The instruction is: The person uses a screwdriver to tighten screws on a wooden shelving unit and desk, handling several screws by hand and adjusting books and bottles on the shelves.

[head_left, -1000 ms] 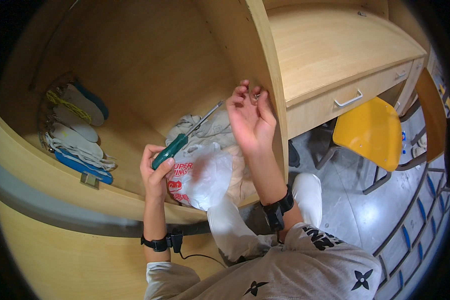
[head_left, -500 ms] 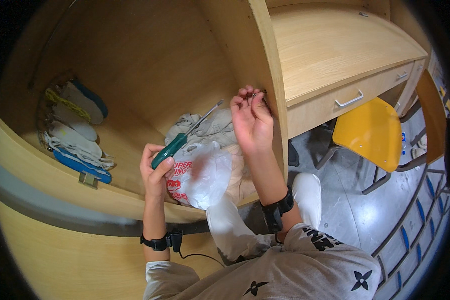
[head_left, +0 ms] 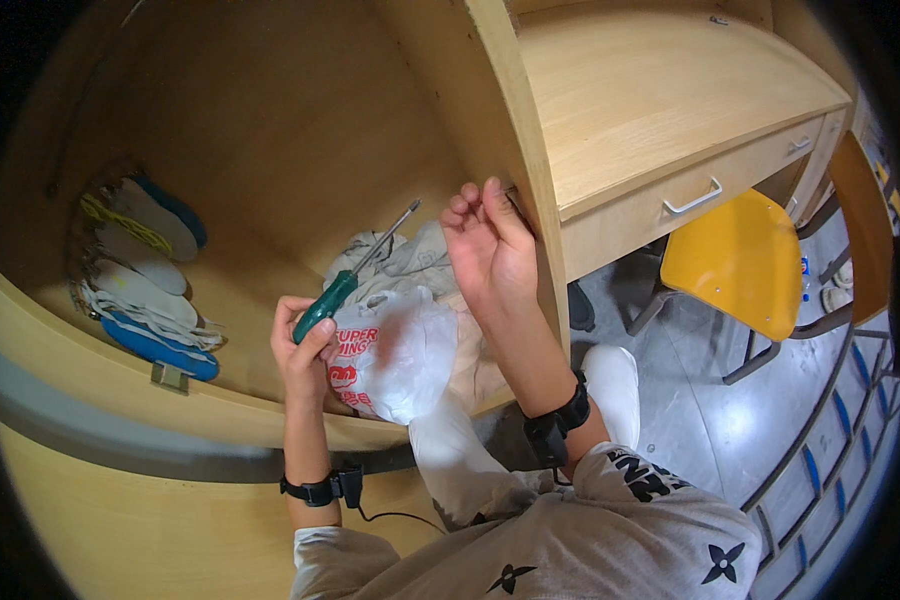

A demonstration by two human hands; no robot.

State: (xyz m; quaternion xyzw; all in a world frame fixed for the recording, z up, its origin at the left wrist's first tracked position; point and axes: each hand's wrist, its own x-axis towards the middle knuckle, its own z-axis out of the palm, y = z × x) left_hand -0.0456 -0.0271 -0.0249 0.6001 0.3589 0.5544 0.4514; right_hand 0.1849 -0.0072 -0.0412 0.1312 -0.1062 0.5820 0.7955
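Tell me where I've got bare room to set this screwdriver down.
The desktop has a broad bare stretch between its front edge and the small object near its back. A smaller patch of cabinet floor lies between the insole-shaped items and your left hand. Crowded: around the plastic bag and bunched cloth, beside your right hand.

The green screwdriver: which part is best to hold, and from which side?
Probably best by its thick green handle, coming from the person's side: the handle end lies toward the person, while the slim metal shaft points away. The left hand grips the handle.
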